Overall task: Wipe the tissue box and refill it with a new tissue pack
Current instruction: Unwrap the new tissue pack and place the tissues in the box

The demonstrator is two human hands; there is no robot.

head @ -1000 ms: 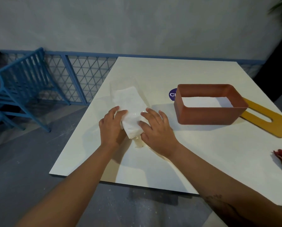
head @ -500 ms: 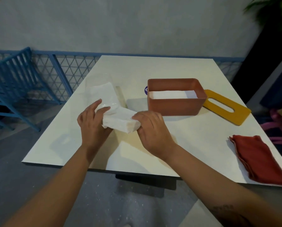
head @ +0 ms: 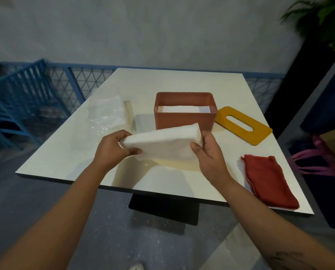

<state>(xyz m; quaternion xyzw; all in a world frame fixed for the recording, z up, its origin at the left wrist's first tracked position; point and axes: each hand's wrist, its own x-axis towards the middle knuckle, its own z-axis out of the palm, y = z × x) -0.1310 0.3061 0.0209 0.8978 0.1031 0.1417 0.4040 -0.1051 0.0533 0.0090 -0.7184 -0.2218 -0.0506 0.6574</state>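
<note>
A white stack of tissues (head: pixel 162 143) hangs above the white table (head: pixel 75 145), just in front of the terracotta tissue box (head: pixel 184 119). My left hand (head: pixel 114 148) grips its left end and my right hand (head: pixel 208 151) grips its right end. The box stands open at the top, with white showing inside. Its yellow slotted lid (head: pixel 244 124) lies flat to the right of the box. A crumpled clear plastic wrapper (head: pixel 107 112) lies on the table to the left of the box.
A folded red cloth (head: pixel 267 180) lies near the table's right front edge. A blue metal chair (head: pixel 20 102) and blue mesh fence stand at the left. A dark seat with purple straps (head: pixel 318 158) sits at the right, a plant above it.
Both hands have pulled the tissue stack out of the plastic wrapper, lifted it off the table and carried it right, toward the box. The wrapper stays behind at the left.
</note>
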